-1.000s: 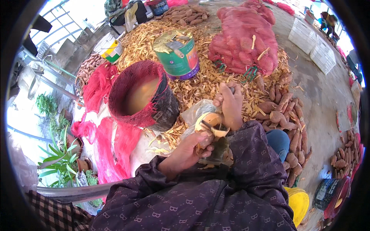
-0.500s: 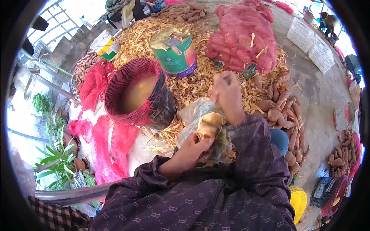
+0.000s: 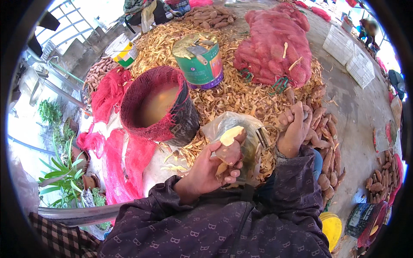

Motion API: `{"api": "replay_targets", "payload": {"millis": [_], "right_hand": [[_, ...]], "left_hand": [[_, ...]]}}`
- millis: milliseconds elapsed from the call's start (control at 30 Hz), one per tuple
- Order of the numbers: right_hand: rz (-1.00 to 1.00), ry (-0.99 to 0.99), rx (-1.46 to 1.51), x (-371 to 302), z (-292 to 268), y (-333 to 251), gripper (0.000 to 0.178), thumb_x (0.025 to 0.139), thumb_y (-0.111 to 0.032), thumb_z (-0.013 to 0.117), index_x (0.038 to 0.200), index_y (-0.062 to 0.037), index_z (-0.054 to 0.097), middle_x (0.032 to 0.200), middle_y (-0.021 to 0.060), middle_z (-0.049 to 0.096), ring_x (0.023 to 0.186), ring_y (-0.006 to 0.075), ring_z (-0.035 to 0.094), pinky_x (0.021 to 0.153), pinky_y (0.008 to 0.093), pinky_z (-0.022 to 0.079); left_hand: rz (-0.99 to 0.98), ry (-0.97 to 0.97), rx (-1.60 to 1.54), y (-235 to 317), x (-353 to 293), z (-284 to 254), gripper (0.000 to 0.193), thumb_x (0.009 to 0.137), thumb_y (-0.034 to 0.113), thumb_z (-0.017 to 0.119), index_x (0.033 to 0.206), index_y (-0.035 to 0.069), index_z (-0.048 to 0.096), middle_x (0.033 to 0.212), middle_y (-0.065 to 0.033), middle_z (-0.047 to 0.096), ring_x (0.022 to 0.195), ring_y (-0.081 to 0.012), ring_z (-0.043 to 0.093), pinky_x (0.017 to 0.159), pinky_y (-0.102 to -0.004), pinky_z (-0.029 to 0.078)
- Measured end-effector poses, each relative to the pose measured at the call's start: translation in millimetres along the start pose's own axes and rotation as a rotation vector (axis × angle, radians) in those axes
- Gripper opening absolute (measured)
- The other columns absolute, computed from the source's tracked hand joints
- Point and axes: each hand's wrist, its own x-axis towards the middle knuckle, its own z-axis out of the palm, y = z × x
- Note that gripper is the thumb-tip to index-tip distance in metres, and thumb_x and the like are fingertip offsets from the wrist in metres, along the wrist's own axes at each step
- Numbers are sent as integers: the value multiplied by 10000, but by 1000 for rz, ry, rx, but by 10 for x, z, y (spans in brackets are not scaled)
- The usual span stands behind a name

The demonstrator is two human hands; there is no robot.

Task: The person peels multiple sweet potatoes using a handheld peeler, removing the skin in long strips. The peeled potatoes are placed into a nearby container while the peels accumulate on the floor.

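Observation:
My left hand (image 3: 209,172) is closed around a partly peeled sweet potato (image 3: 230,150), with pale flesh bare at its upper end and reddish skin below. To the right, my right hand (image 3: 295,129) is curled in a fist around what looks like a peeler (image 3: 261,136). Its metal head points left toward the sweet potato, apart from it; most of the handle is hidden by the fingers. Beneath the hands, a clear plastic bag (image 3: 215,127) covers my lap.
Peelings (image 3: 223,101) cover the floor ahead. A dark bucket (image 3: 183,129) with red netting holds cloudy water. Behind it stands a green tin (image 3: 198,69). A full red mesh sack (image 3: 275,47) lies at the far right; unpeeled sweet potatoes (image 3: 329,150) are piled on my right.
My right hand has swung right and away from the sweet potato. My left hand has turned the sweet potato, so more of its unpeeled skin shows.

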Motion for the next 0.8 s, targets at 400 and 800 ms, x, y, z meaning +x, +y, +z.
{"api": "replay_targets", "payload": {"millis": [400,800], "right_hand": [[351,-237,-173,-394,361,578,195,934,-110,534,1018,-74,361,735,29,430,494,92,444,416,263,414],[-378,-222,-583,310,282,493,194,925,-118,562,995,-99,382,641,14,435,448,98,422,376,265,385]], "left_hand": [[49,91,92,-71,28,-146,511,939,551,347,1145,115,515,836,-84,513,562,-130,385,489,-239,308],[65,150,70,-94,60,-29,485,915,564,414,1065,115,516,794,-61,477,552,-113,335,486,-241,283]]}}
